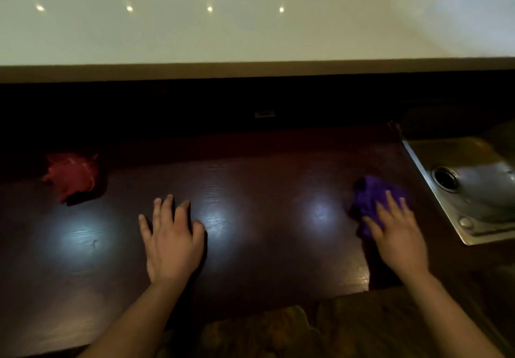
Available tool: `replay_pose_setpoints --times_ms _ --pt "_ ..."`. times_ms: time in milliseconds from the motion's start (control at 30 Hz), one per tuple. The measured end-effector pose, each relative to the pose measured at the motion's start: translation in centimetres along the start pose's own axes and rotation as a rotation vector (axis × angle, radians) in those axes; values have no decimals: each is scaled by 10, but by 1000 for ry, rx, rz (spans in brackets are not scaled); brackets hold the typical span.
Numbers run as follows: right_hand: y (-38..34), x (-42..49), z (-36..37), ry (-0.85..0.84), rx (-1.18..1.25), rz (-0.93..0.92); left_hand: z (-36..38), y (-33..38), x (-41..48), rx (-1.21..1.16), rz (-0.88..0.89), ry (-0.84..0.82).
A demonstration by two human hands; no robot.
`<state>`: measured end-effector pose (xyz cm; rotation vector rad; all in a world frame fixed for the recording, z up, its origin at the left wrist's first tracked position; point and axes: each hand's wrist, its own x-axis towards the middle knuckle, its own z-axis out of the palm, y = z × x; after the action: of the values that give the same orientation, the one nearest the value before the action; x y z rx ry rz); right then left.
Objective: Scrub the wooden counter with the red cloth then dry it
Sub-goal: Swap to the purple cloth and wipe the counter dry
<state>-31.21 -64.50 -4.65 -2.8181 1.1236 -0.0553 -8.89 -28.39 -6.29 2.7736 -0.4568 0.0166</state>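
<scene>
The dark wooden counter (250,190) fills the middle of the view and shines with reflected lights. A crumpled red cloth (73,176) lies alone at its far left, touched by neither hand. My left hand (171,242) rests flat on the wood near the centre, fingers spread. My right hand (397,239) presses with straight fingers on a bunched purple cloth (369,197) at the counter's right end.
A steel sink (471,190) with a round drain adjoins the counter on the right. A raised white ledge (250,29) runs along the back, with a dark recess beneath it. Chair legs stand beyond the ledge.
</scene>
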Motion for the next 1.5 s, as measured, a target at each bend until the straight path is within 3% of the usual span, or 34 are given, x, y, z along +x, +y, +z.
replay_pose_setpoints --times_ms 67,133,267,400,500,567,600,700,767,833,967,1067,1133,1333,1500 --pt "-11 -2 3 26 73 211 1 1 2 -28 -3 1" --pt "-48 -24 7 56 79 263 -2 0 0 -50 -4 -7" --pt "-150 -103 29 1 70 -122 -9 1 -2 -105 6 -38" --pt "-140 -91 23 -60 -22 -460 -22 -9 -1 -276 35 -58" --pt "-121 -59 11 -56 25 -237 -37 -39 -8 -273 40 -33" --pt "-157 -64 17 -62 88 -146 -47 -70 -21 -182 28 -12" --pt "-185 -79 24 -52 82 -228 -53 -87 -28 -132 11 -6" --pt "-260 -133 44 -80 56 -708 -67 -129 -40 12 -88 -24" --pt "-275 -128 49 -120 51 -872 -73 -150 -40 36 -190 -38" --pt "-276 -85 46 -105 14 -837 -78 -169 -33 62 -248 -34" --pt "-296 32 40 -120 13 -437 -85 -203 -21 119 -307 -59" --pt "-344 63 45 -121 76 -281 -83 -211 -20 141 -328 -65" --pt "-375 50 47 -102 93 -346 -83 -209 -19 165 -317 -72" --pt "-417 -81 61 -104 52 -779 -83 -215 -19 166 -292 -74" --pt "-463 -122 54 -138 32 -848 -84 -216 -20 60 -265 13"
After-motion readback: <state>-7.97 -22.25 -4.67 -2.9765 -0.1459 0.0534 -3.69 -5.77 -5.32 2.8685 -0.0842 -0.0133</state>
